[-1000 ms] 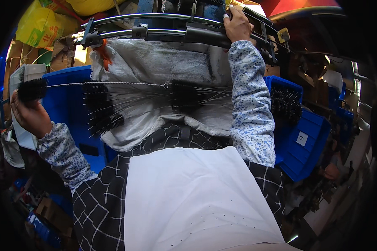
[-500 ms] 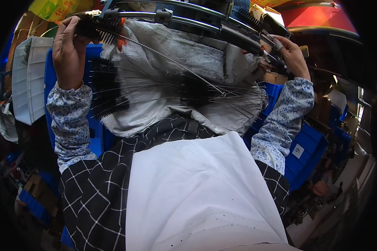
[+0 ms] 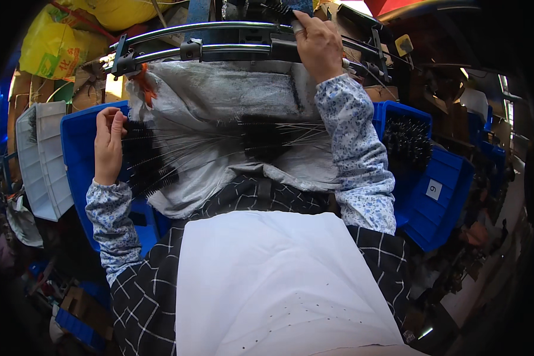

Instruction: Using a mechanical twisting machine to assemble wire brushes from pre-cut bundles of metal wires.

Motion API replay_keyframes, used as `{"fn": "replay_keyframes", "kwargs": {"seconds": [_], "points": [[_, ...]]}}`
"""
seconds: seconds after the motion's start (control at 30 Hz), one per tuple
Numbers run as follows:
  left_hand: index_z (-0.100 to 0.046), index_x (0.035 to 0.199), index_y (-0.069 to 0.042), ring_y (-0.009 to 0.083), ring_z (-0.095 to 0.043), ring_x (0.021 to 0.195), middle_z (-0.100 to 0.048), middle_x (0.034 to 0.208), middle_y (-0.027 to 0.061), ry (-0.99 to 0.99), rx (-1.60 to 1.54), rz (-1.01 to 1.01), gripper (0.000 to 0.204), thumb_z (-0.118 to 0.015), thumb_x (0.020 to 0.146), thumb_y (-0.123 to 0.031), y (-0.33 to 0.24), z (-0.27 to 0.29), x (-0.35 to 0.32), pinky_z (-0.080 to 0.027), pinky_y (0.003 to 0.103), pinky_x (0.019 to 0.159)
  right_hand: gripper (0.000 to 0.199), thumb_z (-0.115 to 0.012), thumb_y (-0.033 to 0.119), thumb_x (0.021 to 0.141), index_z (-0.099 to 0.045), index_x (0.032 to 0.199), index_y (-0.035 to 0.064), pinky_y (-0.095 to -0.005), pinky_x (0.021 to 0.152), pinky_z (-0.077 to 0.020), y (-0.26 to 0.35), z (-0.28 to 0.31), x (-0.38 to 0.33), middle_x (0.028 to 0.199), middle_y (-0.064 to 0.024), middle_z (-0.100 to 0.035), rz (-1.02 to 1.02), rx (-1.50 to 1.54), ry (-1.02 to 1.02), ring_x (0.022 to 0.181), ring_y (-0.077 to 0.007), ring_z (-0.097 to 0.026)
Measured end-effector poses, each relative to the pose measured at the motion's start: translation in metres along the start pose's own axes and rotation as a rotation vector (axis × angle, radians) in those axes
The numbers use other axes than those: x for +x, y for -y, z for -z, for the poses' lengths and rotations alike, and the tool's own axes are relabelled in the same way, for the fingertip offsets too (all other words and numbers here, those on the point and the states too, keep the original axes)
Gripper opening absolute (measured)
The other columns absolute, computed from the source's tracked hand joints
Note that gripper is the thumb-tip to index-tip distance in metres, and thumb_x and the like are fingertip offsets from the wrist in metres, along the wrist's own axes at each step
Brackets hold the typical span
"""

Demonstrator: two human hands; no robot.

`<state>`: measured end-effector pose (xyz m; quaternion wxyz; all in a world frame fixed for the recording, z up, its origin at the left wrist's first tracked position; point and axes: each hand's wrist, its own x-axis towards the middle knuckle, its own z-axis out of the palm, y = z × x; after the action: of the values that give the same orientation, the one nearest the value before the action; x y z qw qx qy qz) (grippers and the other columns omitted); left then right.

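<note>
Several black-bristled twisted-wire brushes [image 3: 145, 157] lie across a grey-white cloth [image 3: 219, 89] on my lap, their thin bare wires fanning to the right. Beside the left ends of these brushes is my left hand [image 3: 108, 145], its thumb and fingers closed at the bristles of the topmost one. My right hand [image 3: 321, 47] reaches over the metal rails [image 3: 231, 50] at the far side. Its fingers, one wrapped in pale tape, pinch a black-bristled brush [image 3: 276, 8], mostly cut off by the top edge.
Blue bins stand on both sides; the right bin [image 3: 436, 199] has black brushes [image 3: 406, 139] by it. White trays [image 3: 44, 160] are at the left. A yellow bag [image 3: 56, 44] lies at the far left. Orange strips [image 3: 145, 86] hang under the rails.
My left hand has come down from the rails' left end to the brushes on the cloth. The right hand has moved left and farther away, to the top edge. The view has shifted.
</note>
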<state>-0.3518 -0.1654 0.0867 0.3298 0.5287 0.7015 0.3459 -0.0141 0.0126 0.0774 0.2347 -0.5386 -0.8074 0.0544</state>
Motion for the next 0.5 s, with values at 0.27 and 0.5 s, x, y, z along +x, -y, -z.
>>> {"fn": "replay_keyframes", "kwargs": {"seconds": [0.27, 0.5], "points": [[-0.050, 0.084, -0.001, 0.0062, -0.041, 0.067, -0.046, 0.072, -0.0020, 0.045, 0.030, 0.200, 0.019, -0.049, 0.084, -0.021, 0.060, 0.023, -0.022, -0.034, 0.019, 0.062, 0.019, -0.050, 0.022, 0.076, -0.061, 0.090, 0.0140, -0.0386, 0.078, -0.0355, -0.034, -0.021, 0.030, 0.086, -0.0080, -0.058, -0.045, -0.210, -0.284, 0.094, -0.0247, -0.048], [-0.049, 0.079, -0.001, 0.0067, -0.039, 0.065, -0.046, 0.070, -0.0011, 0.093, 0.174, 0.194, 0.022, -0.048, 0.085, -0.022, 0.069, 0.029, -0.022, -0.034, 0.019, 0.059, 0.020, -0.051, 0.022, 0.076, -0.061, 0.091, 0.0146, -0.0388, 0.074, -0.0362, -0.034, -0.025, 0.032, 0.082, -0.0065, -0.058, -0.039, -0.191, -0.205, 0.090, -0.0240, -0.049]]}}
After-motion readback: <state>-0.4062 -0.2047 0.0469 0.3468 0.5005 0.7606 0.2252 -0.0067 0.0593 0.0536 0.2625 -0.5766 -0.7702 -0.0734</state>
